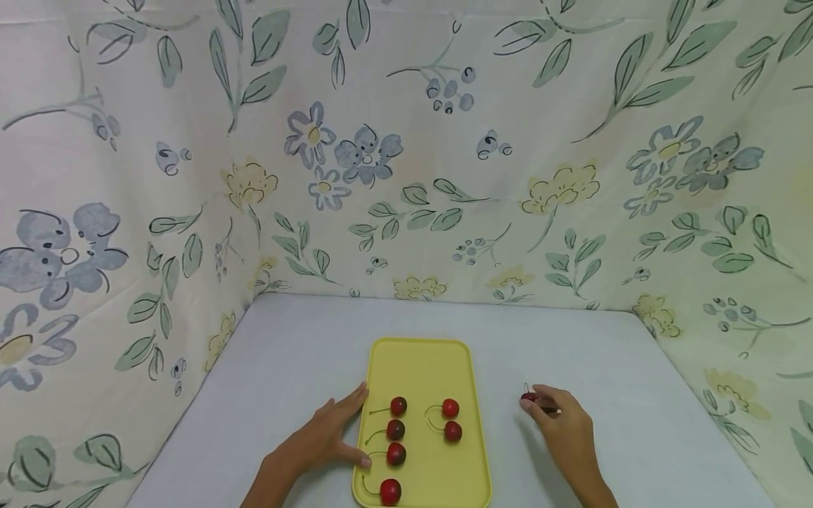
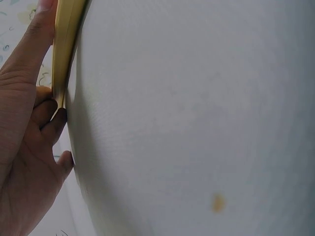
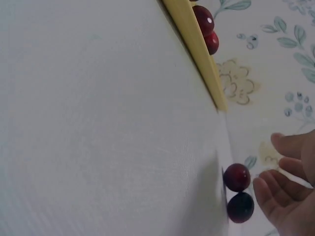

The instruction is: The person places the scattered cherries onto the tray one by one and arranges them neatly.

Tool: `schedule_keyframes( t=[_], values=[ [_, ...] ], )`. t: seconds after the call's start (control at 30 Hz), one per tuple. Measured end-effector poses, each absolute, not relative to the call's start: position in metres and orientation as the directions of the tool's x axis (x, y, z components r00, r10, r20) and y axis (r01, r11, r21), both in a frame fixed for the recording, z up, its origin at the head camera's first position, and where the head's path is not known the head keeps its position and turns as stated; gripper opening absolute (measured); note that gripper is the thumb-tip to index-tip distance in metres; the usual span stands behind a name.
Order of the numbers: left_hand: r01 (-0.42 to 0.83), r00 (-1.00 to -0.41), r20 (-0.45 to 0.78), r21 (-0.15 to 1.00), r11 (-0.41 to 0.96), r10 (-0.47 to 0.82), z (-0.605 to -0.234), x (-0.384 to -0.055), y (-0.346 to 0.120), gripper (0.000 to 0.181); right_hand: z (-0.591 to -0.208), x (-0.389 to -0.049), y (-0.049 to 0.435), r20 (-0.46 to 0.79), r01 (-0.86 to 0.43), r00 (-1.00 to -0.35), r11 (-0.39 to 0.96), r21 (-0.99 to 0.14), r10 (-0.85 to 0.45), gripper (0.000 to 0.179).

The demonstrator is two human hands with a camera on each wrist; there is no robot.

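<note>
A yellow tray [image 1: 425, 367] lies on the table with several red cherries in two columns, among them a left-column cherry [image 1: 396, 454] and a right-column cherry [image 1: 453, 431]. My left hand [image 1: 320, 434] rests along the tray's left side, index finger and thumb spread apart and touching the rim [image 2: 66, 44]. Right of the tray, my right hand [image 1: 565, 420] is at two more cherries on the table. In the right wrist view a red cherry [image 3: 236, 177] touches a darker cherry [image 3: 240, 207], and a small gap parts them from my fingertips [image 3: 261, 184].
A white table surface [image 1: 305, 353] surrounds the tray. Floral cloth [image 1: 406, 233] hangs behind the table and along both sides. One small yellowish spot [image 2: 218, 202] marks the white surface in the left wrist view.
</note>
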State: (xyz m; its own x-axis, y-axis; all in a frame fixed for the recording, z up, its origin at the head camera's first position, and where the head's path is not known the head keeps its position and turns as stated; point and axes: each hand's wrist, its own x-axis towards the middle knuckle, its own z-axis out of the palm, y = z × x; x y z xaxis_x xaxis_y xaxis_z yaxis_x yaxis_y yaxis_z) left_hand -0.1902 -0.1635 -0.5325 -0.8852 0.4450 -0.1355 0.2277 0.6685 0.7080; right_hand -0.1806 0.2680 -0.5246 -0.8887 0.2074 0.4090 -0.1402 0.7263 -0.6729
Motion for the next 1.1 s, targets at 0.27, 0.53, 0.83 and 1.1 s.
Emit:
schedule_keyframes(
  t=[0.27, 0.53, 0.83, 1.1],
  values=[
    [0.229, -0.885, -0.132, 0.712, 0.664, 0.446, -0.533, -0.190, -0.163, 0.124, -0.526, -0.185, 0.285, 0.388, -0.070, -0.882, 0.742, -0.667, 0.266, 0.033],
    [0.238, -0.883, -0.121, 0.717, 0.655, 0.454, -0.534, -0.191, -0.164, 0.124, -0.524, -0.189, 0.295, 0.344, -0.012, -0.890, 0.741, -0.671, 0.298, 0.034],
    [0.271, -0.878, -0.100, 0.703, 0.657, 0.469, -0.532, -0.191, -0.164, 0.124, -0.522, -0.194, 0.300, 0.137, 0.143, -0.941, 0.731, -0.667, 0.309, 0.044],
    [0.266, -0.879, -0.104, 0.702, 0.660, 0.465, -0.534, -0.192, -0.165, 0.124, -0.524, -0.196, 0.303, 0.100, 0.155, -0.953, 0.745, -0.648, 0.285, 0.040]
  ],
)
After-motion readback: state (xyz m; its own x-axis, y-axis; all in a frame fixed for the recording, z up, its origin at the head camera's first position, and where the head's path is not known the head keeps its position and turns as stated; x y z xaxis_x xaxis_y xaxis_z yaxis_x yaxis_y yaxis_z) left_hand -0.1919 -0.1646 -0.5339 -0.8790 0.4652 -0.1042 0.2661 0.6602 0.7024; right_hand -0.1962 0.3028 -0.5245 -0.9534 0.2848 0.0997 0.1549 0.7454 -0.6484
